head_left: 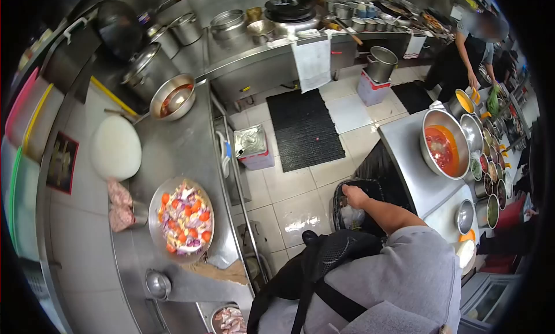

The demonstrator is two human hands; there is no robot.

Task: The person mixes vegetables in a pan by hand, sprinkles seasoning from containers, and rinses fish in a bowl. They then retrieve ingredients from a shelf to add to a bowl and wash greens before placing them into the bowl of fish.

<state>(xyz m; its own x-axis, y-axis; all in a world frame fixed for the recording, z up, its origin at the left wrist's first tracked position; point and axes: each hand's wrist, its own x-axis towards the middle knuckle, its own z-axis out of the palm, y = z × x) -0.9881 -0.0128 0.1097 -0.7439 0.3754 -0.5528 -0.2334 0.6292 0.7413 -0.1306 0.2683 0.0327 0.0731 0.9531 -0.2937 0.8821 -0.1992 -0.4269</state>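
Note:
My right hand (356,197) reaches down over a black-lined bin (374,189), close to its rim. The fingers look curled closed, and what they hold, if anything, is hidden. Pale, crumpled waste (351,216) lies in the bin just below the hand. My left hand is out of sight.
To the left, a steel counter holds a bowl of cut tomatoes, onions and pale pieces (184,218), raw meat (120,206) and a white round board (115,147). A large bowl of red-orange liquid (445,152) stands right. A co-worker (471,51) bends at the far right.

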